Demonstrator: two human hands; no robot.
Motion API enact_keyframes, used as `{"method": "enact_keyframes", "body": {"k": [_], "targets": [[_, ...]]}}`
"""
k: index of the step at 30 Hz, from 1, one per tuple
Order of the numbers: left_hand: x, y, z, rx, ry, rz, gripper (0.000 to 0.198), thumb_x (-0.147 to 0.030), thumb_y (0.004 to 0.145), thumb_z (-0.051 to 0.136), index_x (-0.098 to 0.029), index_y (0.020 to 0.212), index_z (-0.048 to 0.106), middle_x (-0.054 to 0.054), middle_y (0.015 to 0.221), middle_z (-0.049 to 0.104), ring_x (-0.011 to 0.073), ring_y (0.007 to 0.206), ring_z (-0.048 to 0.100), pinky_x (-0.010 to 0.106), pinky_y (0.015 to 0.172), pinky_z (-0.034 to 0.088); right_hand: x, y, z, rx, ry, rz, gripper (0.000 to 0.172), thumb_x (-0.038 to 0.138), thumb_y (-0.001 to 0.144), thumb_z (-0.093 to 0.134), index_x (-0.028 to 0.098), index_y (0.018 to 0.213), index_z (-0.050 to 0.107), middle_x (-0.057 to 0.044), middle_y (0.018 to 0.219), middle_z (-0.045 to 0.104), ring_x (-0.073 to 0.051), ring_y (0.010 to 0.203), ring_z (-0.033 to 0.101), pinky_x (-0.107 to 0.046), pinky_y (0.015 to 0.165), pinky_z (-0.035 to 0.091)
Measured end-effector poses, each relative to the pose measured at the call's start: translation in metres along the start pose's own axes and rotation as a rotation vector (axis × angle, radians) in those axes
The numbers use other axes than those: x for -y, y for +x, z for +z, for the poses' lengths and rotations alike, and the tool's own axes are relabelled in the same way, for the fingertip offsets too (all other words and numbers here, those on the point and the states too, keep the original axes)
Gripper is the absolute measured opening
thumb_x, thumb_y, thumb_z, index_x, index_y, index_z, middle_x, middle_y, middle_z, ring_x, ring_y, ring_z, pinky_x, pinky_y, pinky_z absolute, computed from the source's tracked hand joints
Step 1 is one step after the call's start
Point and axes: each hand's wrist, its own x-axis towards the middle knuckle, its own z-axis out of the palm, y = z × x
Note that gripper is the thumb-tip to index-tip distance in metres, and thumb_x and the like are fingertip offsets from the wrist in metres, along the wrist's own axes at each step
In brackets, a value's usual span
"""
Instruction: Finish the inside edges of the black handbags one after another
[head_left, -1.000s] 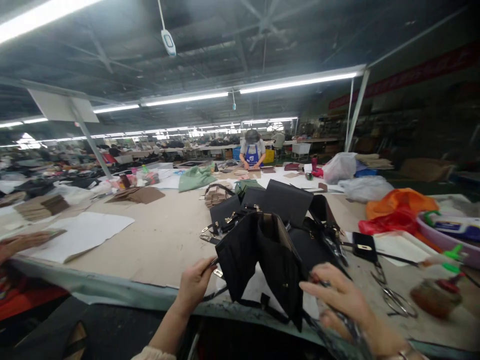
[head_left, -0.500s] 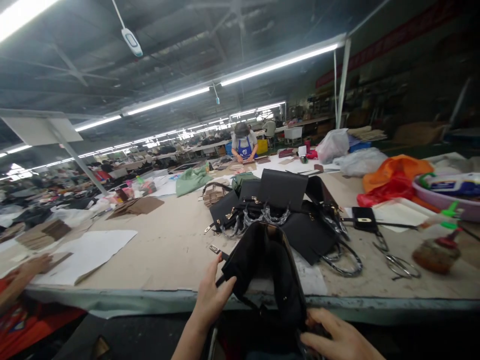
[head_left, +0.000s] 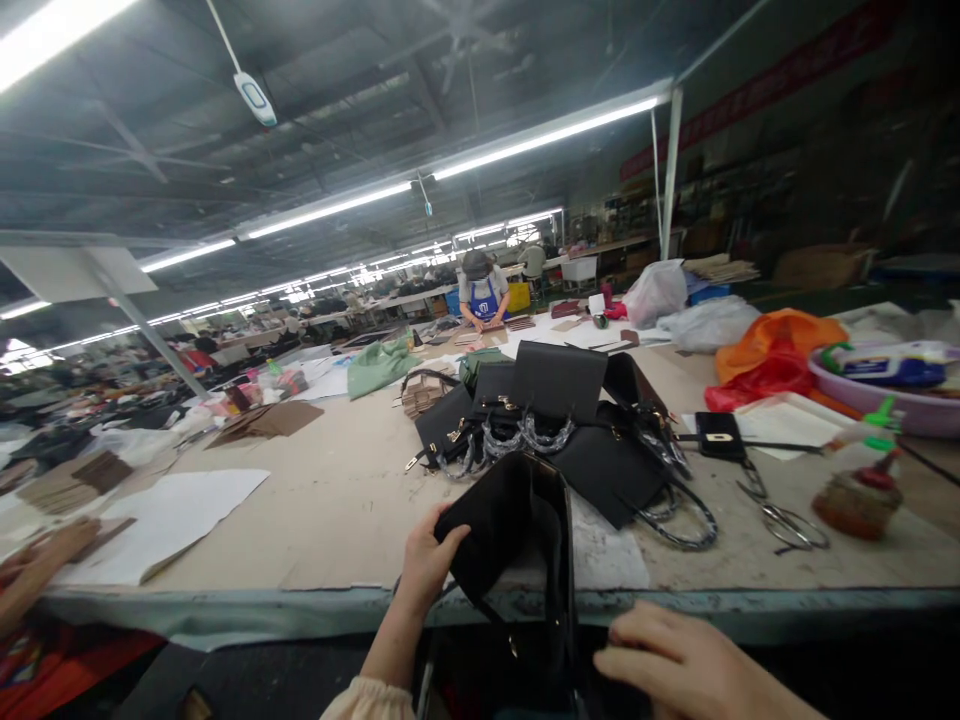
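Now the left hand [head_left: 428, 560] pinched the near black bag [head_left: 491, 530], likely light, floppy, best held by its edges; couldn't tell if the right hand [head_left: 671, 650] gripped.

A single wide view looks forward and down from the wearer's head at the near edge of the desk [head_left: 322, 510], hands [head_left: 426, 562] close below, fluorescent lights [head_left: 547, 138] farther off above.

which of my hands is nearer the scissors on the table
Right. Your right hand is apart from the scissors, closer to you and somewhat to their left; your left hand is much farther left, holding the black bag.
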Motion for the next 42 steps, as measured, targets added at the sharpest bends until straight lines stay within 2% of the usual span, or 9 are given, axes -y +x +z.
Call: {"method": "enact_keyframes", "body": {"k": [2,5,9,11,15,21,27,33,42], "targets": [[-0.002,-0.002,0.001,-0.031,0.003,0.014,0.031,-0.029,0.073,0.062,-0.019,0.102,0.057,0.001,0.089,0.066,0.0196,0.084,0.061,0.032,0.079,0.046,-0.005,0.015,-0.012,-0.078,-0.009,0.048,0.039,0.008,0.085,0.042,0.023,0.119,0.056,-0.008,0.104,0.062,-0.015,0.094,0.059,-0.023,0.079,0.050],[-0.004,-0.004,0.001,-0.057,0.011,0.039,0.032,-0.025,0.071,0.063,-0.019,0.102,0.055,0.001,0.092,0.065,0.0189,0.085,0.060,0.031,0.080,0.045,-0.015,0.049,-0.013,-0.131,-0.028,0.034,0.041,0.010,0.088,0.042,0.024,0.125,0.051,-0.008,0.116,0.058,-0.016,0.106,0.054,-0.028,0.090,0.047],[-0.007,-0.009,-0.001,-0.027,0.033,0.066,0.029,-0.021,0.072,0.060,-0.020,0.101,0.054,0.001,0.092,0.064,0.0183,0.086,0.060,0.031,0.081,0.045,-0.036,0.105,0.007,-0.074,-0.071,-0.061,0.042,0.014,0.088,0.047,0.022,0.128,0.048,-0.008,0.125,0.054,-0.019,0.115,0.048,-0.035,0.097,0.044],[-0.008,-0.011,-0.002,-0.015,0.036,0.076,0.029,-0.019,0.073,0.059,-0.020,0.101,0.054,0.001,0.093,0.063,0.0180,0.087,0.059,0.031,0.081,0.045,-0.048,0.130,0.017,-0.046,-0.093,-0.095,0.041,0.013,0.085,0.050,0.021,0.125,0.051,-0.008,0.123,0.055,-0.020,0.113,0.049,-0.036,0.097,0.044],[-0.006,-0.015,-0.001,-0.005,0.024,0.093,0.031,-0.017,0.075,0.057,-0.020,0.105,0.053,0.001,0.096,0.063,0.0174,0.089,0.059,0.031,0.082,0.044,-0.063,0.161,0.031,-0.010,-0.143,-0.119,0.033,0.013,0.083,0.055,0.020,0.115,0.057,-0.008,0.114,0.059,-0.020,0.106,0.051,-0.035,0.093,0.045],[-0.001,-0.021,0.006,-0.034,0.032,0.114,0.037,-0.015,0.074,0.058,-0.024,0.110,0.052,0.000,0.102,0.063,0.0177,0.095,0.058,0.032,0.085,0.043,-0.061,0.172,0.038,0.081,-0.228,-0.182,0.028,0.014,0.084,0.054,0.020,0.112,0.059,-0.006,0.106,0.060,-0.020,0.099,0.050,-0.035,0.089,0.045],[-0.002,-0.024,0.009,-0.064,0.021,0.139,0.034,-0.015,0.077,0.056,-0.024,0.109,0.053,0.001,0.107,0.063,0.0180,0.100,0.058,0.032,0.089,0.043,-0.065,0.168,0.040,0.067,-0.272,-0.202,0.025,0.012,0.087,0.048,0.021,0.106,0.062,-0.006,0.104,0.060,-0.018,0.096,0.051,-0.034,0.087,0.044],[-0.001,-0.026,0.009,-0.062,-0.001,0.165,0.035,-0.014,0.077,0.057,-0.024,0.111,0.053,0.001,0.109,0.063,0.0182,0.101,0.058,0.032,0.090,0.043,-0.069,0.162,0.037,0.060,-0.310,-0.141,0.013,0.019,0.088,0.051,0.019,0.089,0.065,-0.007,0.100,0.060,-0.018,0.092,0.051,-0.032,0.082,0.044],[-0.001,-0.030,0.008,-0.101,-0.031,0.173,0.031,-0.022,0.081,0.057,-0.022,0.112,0.055,0.004,0.113,0.063,0.0195,0.106,0.057,0.035,0.094,0.044,-0.059,0.167,0.042,0.156,-0.320,-0.090,0.015,0.023,0.090,0.050,0.018,0.079,0.059,-0.003,0.077,0.062,-0.016,0.078,0.054,-0.030,0.076,0.040]]}}
